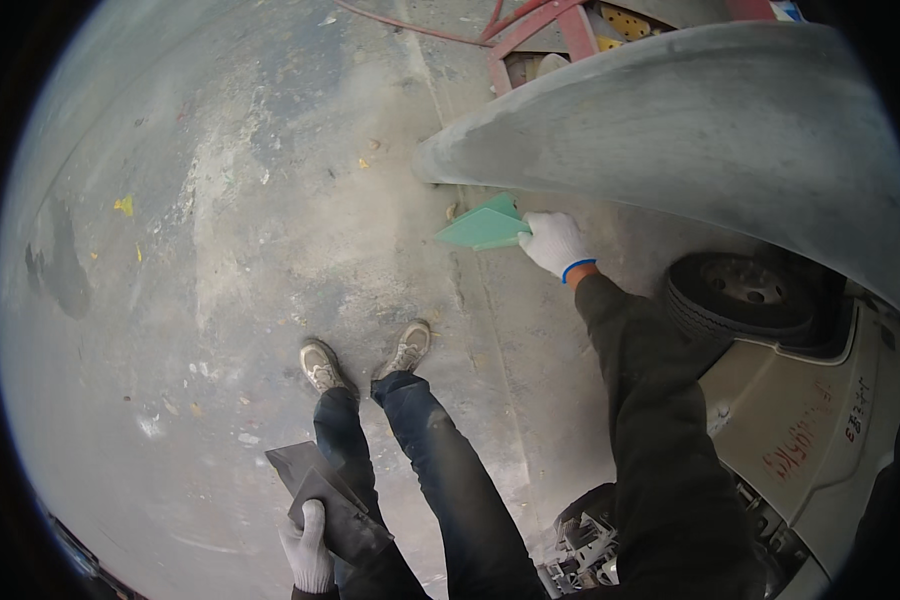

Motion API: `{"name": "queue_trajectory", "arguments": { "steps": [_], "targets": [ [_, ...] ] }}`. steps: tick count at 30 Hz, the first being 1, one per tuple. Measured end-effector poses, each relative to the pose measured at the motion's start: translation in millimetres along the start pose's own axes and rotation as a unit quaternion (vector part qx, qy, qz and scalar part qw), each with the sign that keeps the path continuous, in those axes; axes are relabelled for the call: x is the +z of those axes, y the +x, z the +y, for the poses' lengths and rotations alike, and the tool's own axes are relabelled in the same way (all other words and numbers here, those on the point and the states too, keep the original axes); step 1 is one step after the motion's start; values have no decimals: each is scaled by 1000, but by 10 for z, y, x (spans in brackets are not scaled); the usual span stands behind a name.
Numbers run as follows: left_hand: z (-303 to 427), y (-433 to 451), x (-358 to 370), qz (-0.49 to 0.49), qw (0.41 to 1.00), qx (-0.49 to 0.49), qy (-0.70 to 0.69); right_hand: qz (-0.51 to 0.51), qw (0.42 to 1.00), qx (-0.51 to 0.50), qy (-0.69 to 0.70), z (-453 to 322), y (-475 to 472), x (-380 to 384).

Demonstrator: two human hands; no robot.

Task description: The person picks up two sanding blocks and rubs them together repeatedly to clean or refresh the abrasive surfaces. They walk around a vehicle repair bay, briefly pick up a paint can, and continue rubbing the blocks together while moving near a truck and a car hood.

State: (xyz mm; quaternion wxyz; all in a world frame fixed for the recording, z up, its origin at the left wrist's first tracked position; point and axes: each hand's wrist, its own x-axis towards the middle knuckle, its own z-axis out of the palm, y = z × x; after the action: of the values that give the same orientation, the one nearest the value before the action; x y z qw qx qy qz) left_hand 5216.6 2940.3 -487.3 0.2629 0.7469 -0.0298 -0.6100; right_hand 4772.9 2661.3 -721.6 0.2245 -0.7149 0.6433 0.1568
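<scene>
My left hand (pixel 309 544), in a white knit glove, grips dark grey sheets (pixel 337 510) at lower left, the thumb lying over them; they look like sandpaper. At the centre right, my right hand (pixel 555 241), in a white glove with a blue cuff edge, is closed on a folded green sheet (pixel 484 223), perhaps abrasive paper, that points left. Just above that hand curves the lower edge of a large grey, dull-surfaced vehicle body panel (pixel 667 127). A gap shows between the green sheet and the panel.
A vehicle wheel (pixel 742 292) and a beige body part (pixel 787 420) with handwritten marks stand at the right. Metal parts (pixel 585 547) lie at the bottom. Behind the panel are a red metal frame (pixel 577 31) and a red hose (pixel 412 28). My shoes stand on the stained concrete floor (pixel 232 247).
</scene>
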Motion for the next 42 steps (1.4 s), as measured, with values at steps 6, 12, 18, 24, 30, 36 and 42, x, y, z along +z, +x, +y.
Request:
{"name": "queue_trajectory", "arguments": {
  "steps": [6,12,18,24,30,36,42],
  "targets": [
    [91,24,-53,-45,997,58,16,140,890,352,254,146,-1256,306],
    [342,93,-25,-93,991,-3,96,405,470,481,619,587,-2343,531],
    [400,133,-54,-135,977,34,164,552,251,332,723,749,-2728,88],
    [388,211,-154,-119,971,57,199,557,175,232,778,807,-2200,-655],
    [403,251,-152,-96,978,66,171,498,177,149,836,748,-1034,-1218],
    [481,153,-267,-49,988,66,131,340,270,148,889,914,-603,-1029],
    [612,-134,-440,-10,988,102,111,256,362,261,858,606,-1009,-510]
  ]
}}
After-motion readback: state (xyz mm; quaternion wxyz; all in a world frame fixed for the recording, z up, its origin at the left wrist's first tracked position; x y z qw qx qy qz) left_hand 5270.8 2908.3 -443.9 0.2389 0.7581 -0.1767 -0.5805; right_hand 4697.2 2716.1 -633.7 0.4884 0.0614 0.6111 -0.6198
